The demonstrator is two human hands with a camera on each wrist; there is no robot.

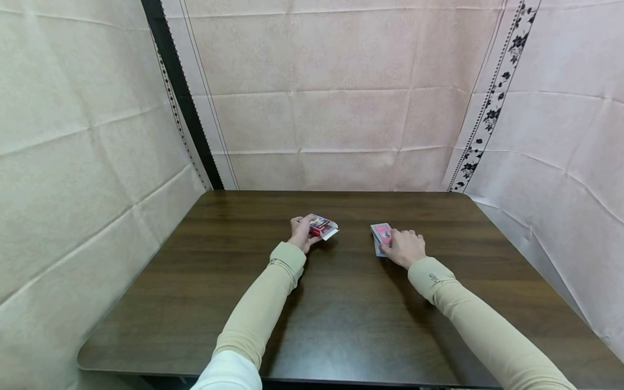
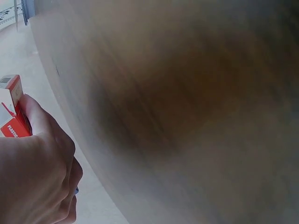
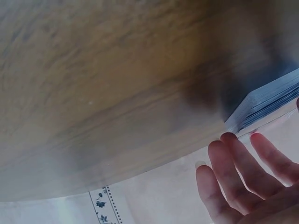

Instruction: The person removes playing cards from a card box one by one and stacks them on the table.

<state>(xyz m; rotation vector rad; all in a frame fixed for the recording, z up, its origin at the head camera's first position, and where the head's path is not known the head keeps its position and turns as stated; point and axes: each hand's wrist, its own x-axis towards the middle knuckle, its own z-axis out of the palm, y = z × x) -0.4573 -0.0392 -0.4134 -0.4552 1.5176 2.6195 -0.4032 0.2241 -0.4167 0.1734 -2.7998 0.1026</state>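
My left hand point(image 1: 300, 234) grips a small red card box point(image 1: 323, 225) over the table, left of centre. A white flap stands out at the box's right end. In the left wrist view the red box point(image 2: 17, 125) shows beyond the thumb, with part of a printed word on its side. To the right, my right hand point(image 1: 405, 248) holds a deck of playing cards point(image 1: 382, 233) by its edges, thumb on the near side. The top card has a red patterned back. The deck's layered edge point(image 3: 268, 105) meets the fingertips in the right wrist view; the thumb is hidden there.
A dark brown wooden table point(image 1: 331, 325) with rounded corners lies under both hands. Pale creased cloth point(image 1: 351, 108) hangs behind it and at both sides. A floral border strip point(image 1: 492, 108) runs down at the right, and a black strip point(image 1: 187, 103) at the left.
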